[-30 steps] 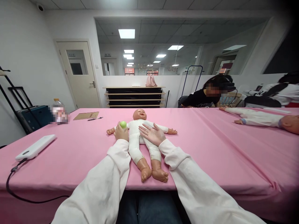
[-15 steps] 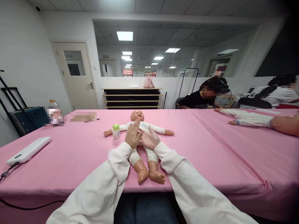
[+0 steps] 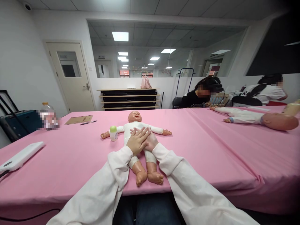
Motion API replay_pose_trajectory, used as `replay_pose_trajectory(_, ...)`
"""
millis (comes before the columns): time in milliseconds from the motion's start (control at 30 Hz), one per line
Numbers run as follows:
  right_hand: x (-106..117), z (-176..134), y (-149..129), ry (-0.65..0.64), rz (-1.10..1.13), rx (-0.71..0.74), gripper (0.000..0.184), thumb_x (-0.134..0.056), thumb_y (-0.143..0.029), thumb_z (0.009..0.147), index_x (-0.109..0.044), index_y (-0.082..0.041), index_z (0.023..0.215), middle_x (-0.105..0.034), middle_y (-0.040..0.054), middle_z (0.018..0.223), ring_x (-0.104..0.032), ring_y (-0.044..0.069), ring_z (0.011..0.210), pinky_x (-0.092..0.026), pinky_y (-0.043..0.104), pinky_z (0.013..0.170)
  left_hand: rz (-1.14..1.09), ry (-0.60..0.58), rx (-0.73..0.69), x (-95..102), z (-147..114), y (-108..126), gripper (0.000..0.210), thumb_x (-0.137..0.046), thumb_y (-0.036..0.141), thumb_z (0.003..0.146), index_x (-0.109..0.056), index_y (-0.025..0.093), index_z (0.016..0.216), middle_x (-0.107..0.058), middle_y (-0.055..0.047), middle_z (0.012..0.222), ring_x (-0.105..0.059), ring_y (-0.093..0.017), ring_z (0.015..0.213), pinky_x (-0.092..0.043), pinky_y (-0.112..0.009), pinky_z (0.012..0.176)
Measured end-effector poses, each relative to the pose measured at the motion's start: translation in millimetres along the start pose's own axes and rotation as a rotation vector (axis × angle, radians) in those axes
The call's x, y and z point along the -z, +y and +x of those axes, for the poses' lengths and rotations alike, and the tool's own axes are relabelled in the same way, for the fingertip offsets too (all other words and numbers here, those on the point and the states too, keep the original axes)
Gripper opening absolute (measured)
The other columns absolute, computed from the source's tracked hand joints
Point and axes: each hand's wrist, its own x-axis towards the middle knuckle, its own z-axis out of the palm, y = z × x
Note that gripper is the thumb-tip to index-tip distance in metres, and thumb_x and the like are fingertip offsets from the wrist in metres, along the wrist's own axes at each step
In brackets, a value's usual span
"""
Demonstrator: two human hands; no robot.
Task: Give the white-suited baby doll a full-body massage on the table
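Observation:
A baby doll in a white suit lies on its back on the pink table, head away from me and arms spread. Over its belly, my left hand lies flat across my right hand, palm down with fingers stretched out. Beneath it, the right hand is partly covered; its fingers look extended too. Neither hand shows anything held. Whether they touch the doll's suit cannot be made out. Beside the doll's arm, left of my hands, stands a small white bottle with a green cap.
On the pink tablecloth are a white power bank with a cable, a notebook, a pen and a drink bottle. Another doll lies at right. Two people sit beyond the table.
My hands have gone from meeting at an upright angle to lying flat, the left across the right. The view has shifted slightly to the right.

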Motion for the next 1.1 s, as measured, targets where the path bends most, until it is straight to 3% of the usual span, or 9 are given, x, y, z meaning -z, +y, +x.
replay_pose_trajectory(100, -10.0, -2.9, 3.4, -0.053, 0.117, -0.095, 0.062, -0.011, -0.056, 0.087, -0.046, -0.019, 0.123, -0.050, 0.0098, 0.126, -0.036, 0.018, 0.128, -0.027, 0.046, 0.107, 0.024, 0.078, 0.160, 1.3, -0.7, -2.6, 0.049, -0.028, 0.035, 0.091, -0.032, 0.020, 0.138, -0.032, -0.007, 0.142, -0.023, -0.019, 0.135, -0.009, -0.047, 0.112)
replay_pose_trajectory(200, -12.3, -3.9, -3.4, -0.106, 0.287, -0.161, 0.079, 0.001, -0.062, 0.084, -0.047, -0.010, 0.119, -0.051, 0.0165, 0.123, -0.044, 0.021, 0.121, -0.031, 0.045, 0.105, 0.005, 0.150, 0.220, 0.3, -1.8, -5.6, 0.045, -0.027, 0.033, 0.092, -0.043, 0.017, 0.131, -0.041, -0.008, 0.136, -0.033, -0.019, 0.130, -0.015, -0.046, 0.111)
replay_pose_trajectory(333, -5.6, -3.4, -12.7, -0.015, 0.440, -0.105, 0.077, 0.000, -0.062, 0.084, -0.044, -0.010, 0.120, -0.049, 0.0167, 0.126, -0.047, 0.020, 0.118, -0.030, 0.041, 0.105, -0.042, 0.206, 0.077, -1.0, -3.2, -4.0, 0.042, -0.030, 0.032, 0.091, -0.052, 0.015, 0.122, -0.050, -0.008, 0.129, -0.040, -0.018, 0.126, -0.025, -0.042, 0.108)
replay_pose_trajectory(467, -5.8, -3.6, -9.3, 0.022, 0.487, -0.060, 0.076, -0.003, -0.063, 0.084, -0.041, -0.012, 0.125, -0.046, 0.0152, 0.129, -0.047, 0.020, 0.118, -0.027, 0.041, 0.107, -0.069, 0.176, -0.093, 0.9, -3.5, -0.7, 0.043, -0.032, 0.033, 0.090, -0.049, 0.015, 0.126, -0.046, -0.007, 0.132, -0.038, -0.018, 0.127, -0.029, -0.041, 0.107)
replay_pose_trajectory(600, -11.9, -4.5, -0.1, -0.012, 0.507, -0.123, 0.070, -0.007, -0.059, 0.087, -0.045, -0.011, 0.121, -0.050, 0.0141, 0.126, -0.048, 0.017, 0.117, -0.030, 0.037, 0.106, -0.024, 0.162, 0.046, -0.5, -2.7, -3.2, 0.042, -0.031, 0.032, 0.091, -0.048, 0.018, 0.127, -0.042, -0.006, 0.136, -0.035, -0.022, 0.129, -0.027, -0.049, 0.106)
replay_pose_trajectory(700, -10.5, -4.2, 0.9, -0.029, 0.516, -0.146, 0.070, -0.006, -0.057, 0.088, -0.048, -0.009, 0.116, -0.052, 0.0151, 0.123, -0.050, 0.018, 0.116, -0.033, 0.036, 0.104, -0.019, 0.212, 0.152, -4.5, -2.8, -7.4, 0.040, -0.031, 0.028, 0.091, -0.052, 0.017, 0.122, -0.048, -0.007, 0.130, -0.040, -0.021, 0.126, -0.029, -0.049, 0.105)
replay_pose_trajectory(833, -3.5, -3.1, -5.5, -0.034, 0.517, -0.124, 0.077, -0.004, -0.061, 0.086, -0.044, -0.007, 0.120, -0.049, 0.0186, 0.125, -0.050, 0.020, 0.115, -0.034, 0.040, 0.103, -0.054, 0.281, 0.064, -5.5, -4.1, -8.0, 0.037, -0.033, 0.025, 0.090, -0.058, 0.016, 0.115, -0.057, -0.006, 0.121, -0.047, -0.019, 0.120, -0.034, -0.044, 0.104)
replay_pose_trajectory(1000, -4.2, -1.6, -1.3, 0.030, 0.485, -0.089, 0.072, -0.003, -0.059, 0.086, -0.039, -0.012, 0.128, -0.048, 0.0143, 0.127, -0.047, 0.017, 0.118, -0.031, 0.039, 0.105, -0.113, 0.178, -0.188, 4.0, -3.8, 0.7, 0.041, -0.036, 0.029, 0.089, -0.051, 0.015, 0.124, -0.049, -0.007, 0.130, -0.039, -0.018, 0.126, -0.033, -0.039, 0.106)
replay_pose_trajectory(1100, -5.8, -1.8, 5.3, 0.011, 0.468, -0.111, 0.066, -0.005, -0.054, 0.088, -0.040, -0.014, 0.126, -0.051, 0.0122, 0.123, -0.046, 0.016, 0.119, -0.030, 0.041, 0.105, -0.061, 0.105, -0.114, 5.9, -2.5, 1.9, 0.043, -0.034, 0.031, 0.090, -0.046, 0.018, 0.129, -0.042, -0.006, 0.136, -0.033, -0.022, 0.130, -0.029, -0.047, 0.106)
